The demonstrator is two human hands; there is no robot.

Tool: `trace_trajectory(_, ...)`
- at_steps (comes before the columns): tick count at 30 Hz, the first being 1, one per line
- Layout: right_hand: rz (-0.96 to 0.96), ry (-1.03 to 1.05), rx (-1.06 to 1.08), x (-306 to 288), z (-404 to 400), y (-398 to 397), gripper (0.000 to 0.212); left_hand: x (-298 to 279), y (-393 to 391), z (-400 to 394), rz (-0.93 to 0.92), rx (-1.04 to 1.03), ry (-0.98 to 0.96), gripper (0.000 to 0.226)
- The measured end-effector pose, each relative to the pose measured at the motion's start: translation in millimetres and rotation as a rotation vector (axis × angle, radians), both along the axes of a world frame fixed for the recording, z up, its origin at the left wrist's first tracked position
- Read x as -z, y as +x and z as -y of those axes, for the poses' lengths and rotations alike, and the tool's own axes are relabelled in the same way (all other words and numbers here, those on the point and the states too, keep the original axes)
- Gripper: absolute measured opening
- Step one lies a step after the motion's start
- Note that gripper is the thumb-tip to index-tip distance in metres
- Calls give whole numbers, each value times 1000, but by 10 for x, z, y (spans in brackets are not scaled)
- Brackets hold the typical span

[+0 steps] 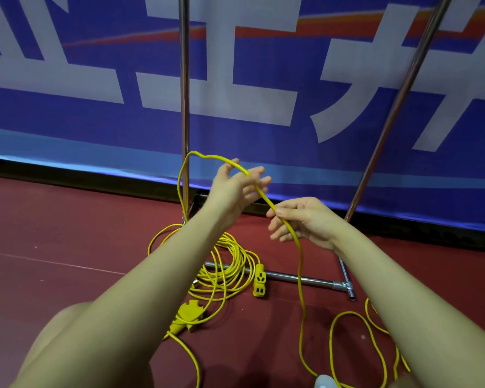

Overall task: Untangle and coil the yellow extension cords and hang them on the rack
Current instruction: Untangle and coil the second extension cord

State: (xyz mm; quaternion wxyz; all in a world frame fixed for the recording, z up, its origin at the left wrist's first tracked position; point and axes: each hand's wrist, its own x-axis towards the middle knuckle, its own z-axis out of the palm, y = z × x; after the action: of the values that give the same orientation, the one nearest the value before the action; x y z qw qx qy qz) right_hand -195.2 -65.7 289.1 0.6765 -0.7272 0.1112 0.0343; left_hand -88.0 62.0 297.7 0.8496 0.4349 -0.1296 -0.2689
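A yellow extension cord (pixel 299 264) runs up from the red floor into both hands. My right hand (pixel 300 219) pinches it between thumb and fingers. My left hand (pixel 237 184) is held up with fingers spread, and the cord arches over it in a loop that drops down beside the rack's left pole (pixel 184 79). A loose pile of yellow cord (pixel 230 264) lies on the floor under my left forearm, with a yellow socket block (pixel 259 280) and a yellow multi-way socket (pixel 187 315) beside it. More cord loops (pixel 347 345) lie at the lower right.
The rack's right pole (pixel 398 102) slants up at the right; its chrome base bar (pixel 300 279) lies across the floor. A blue banner (pixel 95 121) with white characters stands behind. My bare knee (pixel 65 326) shows at the lower left.
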Motion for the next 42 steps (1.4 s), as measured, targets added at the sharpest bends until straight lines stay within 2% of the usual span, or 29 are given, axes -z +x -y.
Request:
trace_trajectory(3,27,41,1,-17,-25,23,17,22,-143,64,121,40,63,50)
trace_trajectory(6,48,106,-28,-45,-23,19,21,-9,-87,62,87,-18,6,46)
trace_trajectory(10,-33,18,-79,5,4,-5,22,42,37,19,-7,-118,-16,52)
trace_trajectory(15,-90,-115,-37,30,93,-48,19,-22,256,-99,-45,-225,-70,55)
trace_trajectory(19,0,-218,43,-5,137,-24,20,-53,284,-142,-85,-138,-67,55)
trace_trajectory(24,62,-180,43,-5,35,33,19,-7,-108,40,14,24,-4,50)
trace_trajectory(30,43,-40,8,-54,10,11,26,2,-90,55,-46,-73,-127,44)
trace_trajectory(36,-41,-58,-15,0,58,-50,28,-65,215,-108,-173,-237,-265,54)
trace_trajectory(39,-35,-65,5,20,37,-44,25,-66,192,-123,-206,-183,-211,63)
trace_trajectory(42,-16,-74,55,34,-17,-15,22,-61,-7,-61,-130,-56,-116,68)
